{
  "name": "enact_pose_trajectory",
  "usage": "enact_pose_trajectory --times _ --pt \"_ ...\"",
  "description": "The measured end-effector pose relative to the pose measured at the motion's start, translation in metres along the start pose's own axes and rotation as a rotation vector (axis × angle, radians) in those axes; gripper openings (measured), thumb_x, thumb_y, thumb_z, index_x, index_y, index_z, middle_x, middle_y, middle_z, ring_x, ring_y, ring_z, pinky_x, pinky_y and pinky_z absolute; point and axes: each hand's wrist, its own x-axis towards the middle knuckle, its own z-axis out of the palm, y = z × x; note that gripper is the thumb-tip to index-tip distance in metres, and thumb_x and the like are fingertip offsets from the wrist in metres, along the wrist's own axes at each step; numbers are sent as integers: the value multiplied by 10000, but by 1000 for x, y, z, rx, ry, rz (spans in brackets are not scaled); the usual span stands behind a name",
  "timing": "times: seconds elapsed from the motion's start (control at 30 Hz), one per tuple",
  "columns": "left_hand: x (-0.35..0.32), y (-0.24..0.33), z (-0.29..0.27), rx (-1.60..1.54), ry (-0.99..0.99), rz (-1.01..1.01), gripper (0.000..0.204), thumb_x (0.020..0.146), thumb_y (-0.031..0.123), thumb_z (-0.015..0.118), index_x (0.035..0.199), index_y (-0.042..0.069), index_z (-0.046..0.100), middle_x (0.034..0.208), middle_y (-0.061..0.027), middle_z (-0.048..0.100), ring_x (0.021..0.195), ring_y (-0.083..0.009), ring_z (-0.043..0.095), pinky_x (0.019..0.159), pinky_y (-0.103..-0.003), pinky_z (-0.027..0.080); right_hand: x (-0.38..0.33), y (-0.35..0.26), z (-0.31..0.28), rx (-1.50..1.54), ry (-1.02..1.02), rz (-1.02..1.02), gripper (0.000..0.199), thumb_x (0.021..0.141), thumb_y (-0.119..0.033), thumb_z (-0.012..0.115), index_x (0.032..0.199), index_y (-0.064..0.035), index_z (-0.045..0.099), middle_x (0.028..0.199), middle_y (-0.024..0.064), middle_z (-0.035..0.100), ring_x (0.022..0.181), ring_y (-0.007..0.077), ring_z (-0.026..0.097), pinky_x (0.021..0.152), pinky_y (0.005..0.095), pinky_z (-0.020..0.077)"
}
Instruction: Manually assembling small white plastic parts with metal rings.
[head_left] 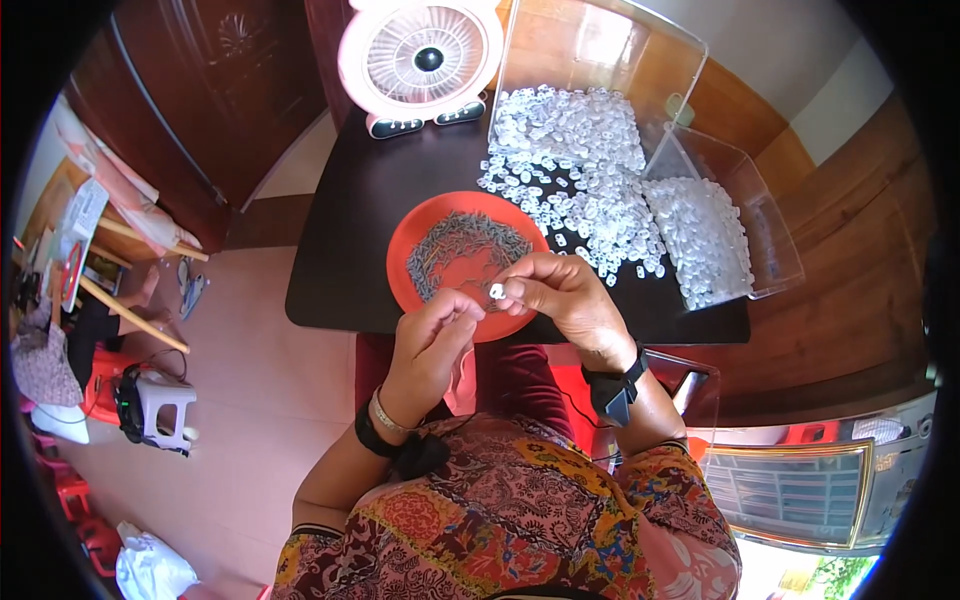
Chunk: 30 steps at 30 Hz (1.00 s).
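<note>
My right hand (pixel 568 298) pinches a small white plastic piece (pixel 497 291) between thumb and fingertips, above the near rim of an orange-red dish (pixel 400 240). Close beside it, my left hand (pixel 437 338) has thumb and fingers pressed together; whatever is between them is too small to make out. Many thin grey screw-like pieces (pixel 440 243) lie in the dish, with its bottom showing in the middle. To the right of the dish, a loose heap of whitish oval plastic pieces (pixel 610 215) spreads over the dark table (pixel 350 215).
Two clear plastic bins, one at the back (pixel 655 50) and one at the right (pixel 775 235), lie with pieces spilling from them. A pink fan (pixel 350 50) stands at the table's back edge. A person sits far left near a grey stool (pixel 165 400).
</note>
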Motion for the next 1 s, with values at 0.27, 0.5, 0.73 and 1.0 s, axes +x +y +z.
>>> enact_pose_trajectory --times 0.27,0.5,0.73,1.0 --pt "-9 -13 -1 50 -21 35 134 910 114 528 827 10 523 668 12 483 610 -47 420 543 -227 357 -1 1 10 -527 -142 -184 58 857 -49 663 855 4 640 779 23 645 694 68 570 607 243 464" --pt "-8 -15 0 -146 -42 -56 96 883 77 553 880 -13 588 707 10 533 641 -59 476 562 -218 378 7 13 25 -336 -70 -206 56 837 -45 686 827 -19 637 742 19 624 677 58 565 573 235 452" --pt "-12 -8 -21 -236 9 -85 194 906 148 521 916 1 647 742 -26 603 625 -77 543 560 -221 420 19 15 40 -606 -99 -603 127 784 -61 717 893 -38 657 787 88 623 704 227 624 603 309 488" --pt "2 -38 -8 -454 16 -58 223 902 184 525 828 1 627 647 -22 580 557 -87 528 498 -227 394 1 10 49 -847 47 -535 303 661 87 692 947 -5 652 905 151 625 802 302 631 696 361 504"
